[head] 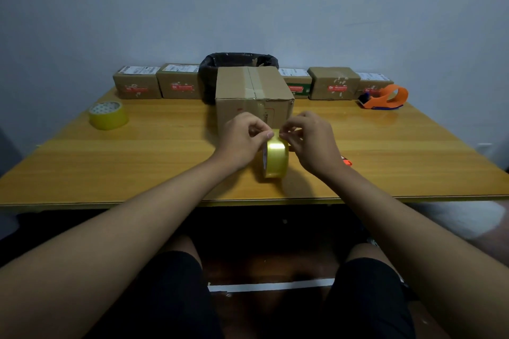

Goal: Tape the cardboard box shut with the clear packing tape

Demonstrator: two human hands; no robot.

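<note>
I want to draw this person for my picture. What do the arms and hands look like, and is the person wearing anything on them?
Both arms are bare from as far up as the picture shows down to the fingers: no sleeves, gloves, watch, bracelets or rings in view. The left hand and right hand have short, plain nails. Below the table, the person wears black shorts.

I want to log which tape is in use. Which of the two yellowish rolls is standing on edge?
The roll between both hands, before the big box. The other roll lies flat at the table's left, untouched.
</note>
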